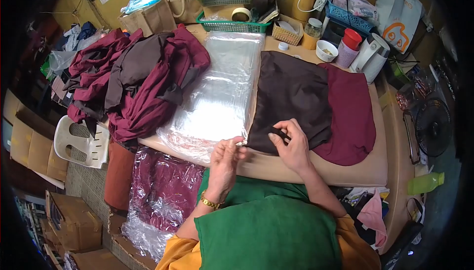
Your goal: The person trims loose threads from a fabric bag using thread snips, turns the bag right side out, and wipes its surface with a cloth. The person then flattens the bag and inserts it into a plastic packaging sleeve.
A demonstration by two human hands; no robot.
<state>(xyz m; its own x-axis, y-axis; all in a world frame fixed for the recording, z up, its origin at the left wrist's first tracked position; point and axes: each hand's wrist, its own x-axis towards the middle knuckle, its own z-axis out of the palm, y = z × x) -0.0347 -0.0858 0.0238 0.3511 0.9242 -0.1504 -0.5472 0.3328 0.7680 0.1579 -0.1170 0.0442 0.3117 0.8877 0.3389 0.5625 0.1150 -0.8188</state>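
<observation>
The brown cloth (294, 89) lies right of the plastic (224, 80), reaching away from both hands. The nearer right hand (294, 147) pinches something dark; the left hand (225, 160) pinches something tiny by the plastic.

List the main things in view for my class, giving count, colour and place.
Table: one, beige, centre
Dark cloth: one, brown, right of centre
Second cloth: one, maroon, to its right
Garment pile: one, maroon and brown, table's left
Plastic sheets: one stack, clear, mid-table
Wrapped cloth: count unclear, maroon, below table edge
Green baskets: two, green, table's back
Bowl: one, white, back right
Kettle: one, white, right of bowl
Chair: one, white, left
Fan: one, black, far right
Left hand: one, bare, at dark cloth's near corner
Right hand: one, bare, over dark cloth
</observation>
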